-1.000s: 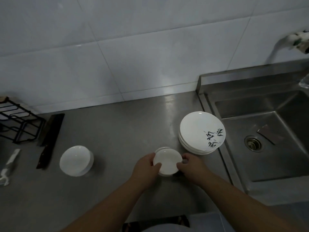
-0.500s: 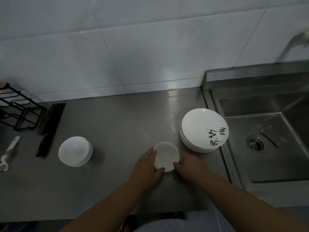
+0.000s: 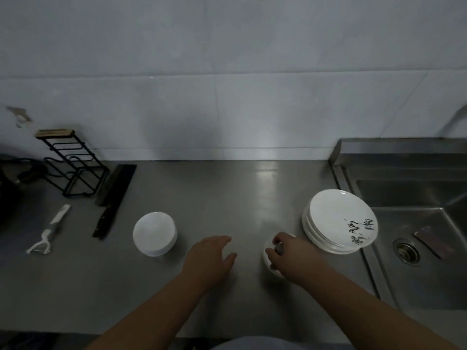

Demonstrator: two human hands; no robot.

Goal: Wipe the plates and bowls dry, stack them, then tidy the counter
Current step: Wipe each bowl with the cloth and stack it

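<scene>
A stack of white plates [image 3: 336, 218], the top one with black writing, sits on the steel counter [image 3: 227, 198] beside the sink. Just left of it my right hand [image 3: 290, 253] grips a small white bowl [image 3: 267, 258], covering most of it. My left hand [image 3: 212, 258] hovers over the bare counter to the left of that bowl, fingers relaxed and holding nothing. Another stack of white bowls [image 3: 154, 233] stands further left.
The steel sink [image 3: 419, 238] with its drain lies at the right. At the left are a black knife [image 3: 115, 198], a white peeler [image 3: 49, 231] and a black wire rack [image 3: 73, 165] against the tiled wall.
My left hand let go of the small bowl and moved left. My right hand alone now holds the bowl. The camera view tilted up and shifted left.
</scene>
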